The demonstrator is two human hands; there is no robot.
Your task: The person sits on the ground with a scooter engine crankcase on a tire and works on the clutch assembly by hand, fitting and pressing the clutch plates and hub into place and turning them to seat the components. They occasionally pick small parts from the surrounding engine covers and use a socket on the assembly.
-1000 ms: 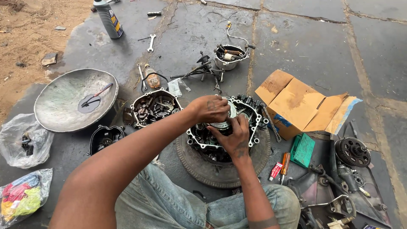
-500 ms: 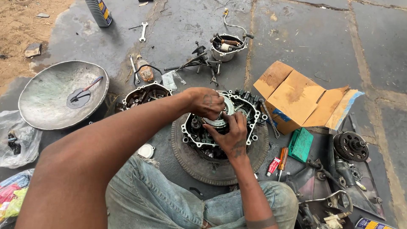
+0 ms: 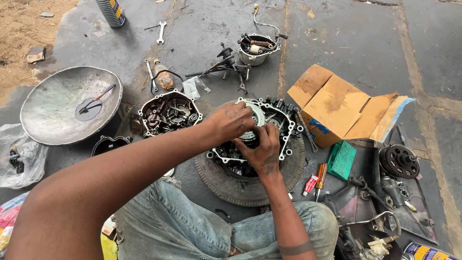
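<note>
While both hands (image 3: 250, 135) grip the engine case (image 3: 279, 126), a brown carton (image 3: 337, 108) lies right.

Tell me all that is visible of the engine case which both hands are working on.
The engine case is a grey metal housing, open side up, with a pale rim ringed by bolt lugs and dark, oily gears inside. It lies flat on an old tyre on the stone floor, in front of the person's knees. The left hand and the right hand grip a round ribbed metal part at its middle. A cardboard box sits just right of it.
</note>
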